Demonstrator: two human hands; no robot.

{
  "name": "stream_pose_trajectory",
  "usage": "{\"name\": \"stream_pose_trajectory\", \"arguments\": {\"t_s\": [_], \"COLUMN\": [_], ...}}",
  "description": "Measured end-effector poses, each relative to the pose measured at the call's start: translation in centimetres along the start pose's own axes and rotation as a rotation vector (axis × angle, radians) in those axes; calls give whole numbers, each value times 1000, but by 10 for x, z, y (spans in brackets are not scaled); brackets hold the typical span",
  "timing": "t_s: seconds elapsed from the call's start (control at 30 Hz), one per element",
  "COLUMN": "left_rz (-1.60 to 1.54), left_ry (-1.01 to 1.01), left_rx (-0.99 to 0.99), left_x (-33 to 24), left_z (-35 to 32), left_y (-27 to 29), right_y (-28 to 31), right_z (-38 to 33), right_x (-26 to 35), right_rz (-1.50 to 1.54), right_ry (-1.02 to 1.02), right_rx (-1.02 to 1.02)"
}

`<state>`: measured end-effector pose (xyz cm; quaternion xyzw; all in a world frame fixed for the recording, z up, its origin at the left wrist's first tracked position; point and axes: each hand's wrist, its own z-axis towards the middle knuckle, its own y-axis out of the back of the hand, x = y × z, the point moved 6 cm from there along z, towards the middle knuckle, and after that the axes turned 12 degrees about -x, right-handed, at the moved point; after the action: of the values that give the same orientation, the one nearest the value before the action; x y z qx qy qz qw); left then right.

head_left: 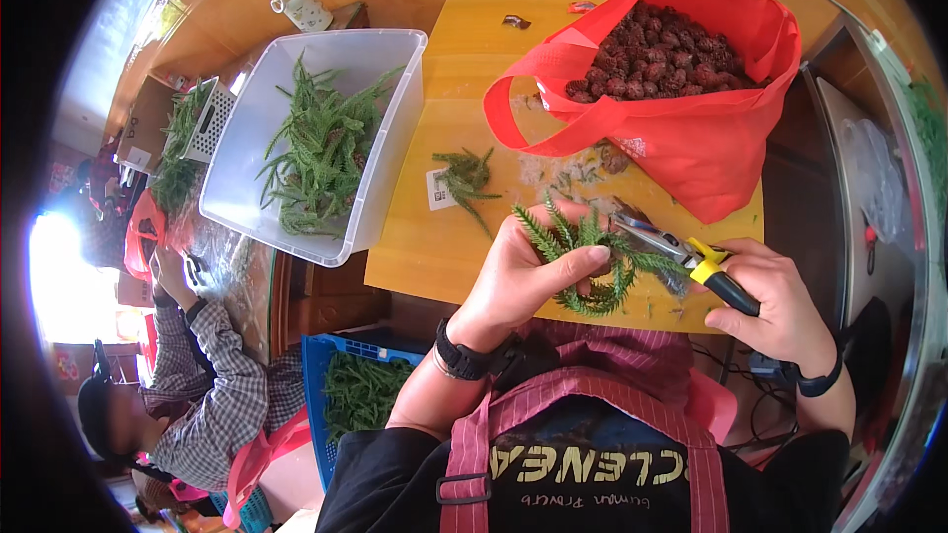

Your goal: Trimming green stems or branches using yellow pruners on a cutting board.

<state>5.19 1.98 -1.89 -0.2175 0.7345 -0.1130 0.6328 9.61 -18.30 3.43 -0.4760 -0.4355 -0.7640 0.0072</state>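
Beyond the right hand (780,298), a red bag (706,153) full of cones (657,54); beyond the left hand (518,281), a plastic tub (395,168) of loose sprigs (321,148), apparently unworked. The left hand pinches a green bunch (604,302), seemingly part-worked; the right hand grips pliers (707,269) at its edge.

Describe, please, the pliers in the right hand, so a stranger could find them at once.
Start from the large red bag on the yellow tabletop. Below it in the picture, the right hand grips the pliers, close to green sprigs in the left hand. Yellow-and-black handles and metal jaws distinguish them from the greenery.
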Motion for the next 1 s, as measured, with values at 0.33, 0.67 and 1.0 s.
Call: {"name": "stream_pose_trajectory", "arguments": {"t_s": [0.33, 0.67, 1.0], "left_rz": [158, 295, -41], "left_ry": [-177, -236, -22], "left_rx": [13, 16, -50], "left_x": [-6, -5, 4], "left_z": [2, 3, 0], "left_y": [-1, 0, -8], "right_y": [2, 0, -3], "right_z": [6, 6, 1], "right_x": [9, 10, 16], "right_rz": [-109, -118, -247], "right_ry": [1, -14, 178], "right_rx": [29, 22, -189]}}
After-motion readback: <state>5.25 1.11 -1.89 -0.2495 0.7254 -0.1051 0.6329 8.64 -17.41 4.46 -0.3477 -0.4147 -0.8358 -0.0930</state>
